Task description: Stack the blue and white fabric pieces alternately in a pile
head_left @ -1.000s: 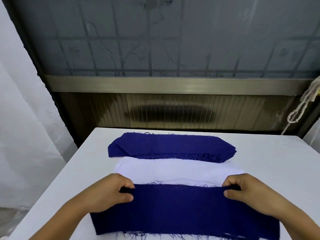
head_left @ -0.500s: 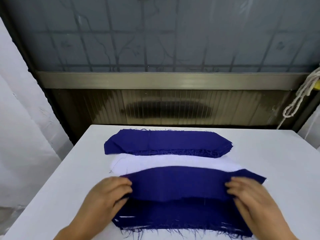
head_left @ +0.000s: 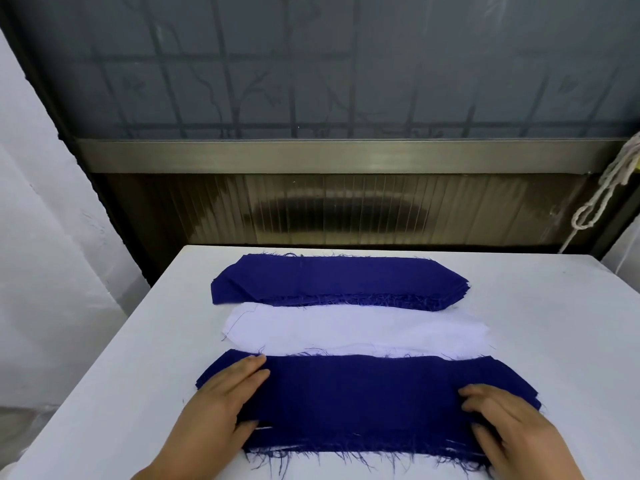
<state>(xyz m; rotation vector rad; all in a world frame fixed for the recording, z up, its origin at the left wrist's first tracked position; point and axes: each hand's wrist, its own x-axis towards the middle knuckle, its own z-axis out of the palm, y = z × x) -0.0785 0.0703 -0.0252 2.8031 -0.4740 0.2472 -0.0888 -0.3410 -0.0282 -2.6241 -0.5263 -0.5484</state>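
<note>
Left hand (head_left: 227, 398) and right hand (head_left: 504, 419) flat, fingers extended, pressing blue cloth (head_left: 360, 393) atop near pile on counter (head_left: 554, 323).

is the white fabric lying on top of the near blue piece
No, the near blue piece overlaps the white fabric's near edge, with both hands on the blue.

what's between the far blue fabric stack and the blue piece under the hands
In the head view, the white fabric pieces lie between the far blue stack and the near blue piece.
</note>
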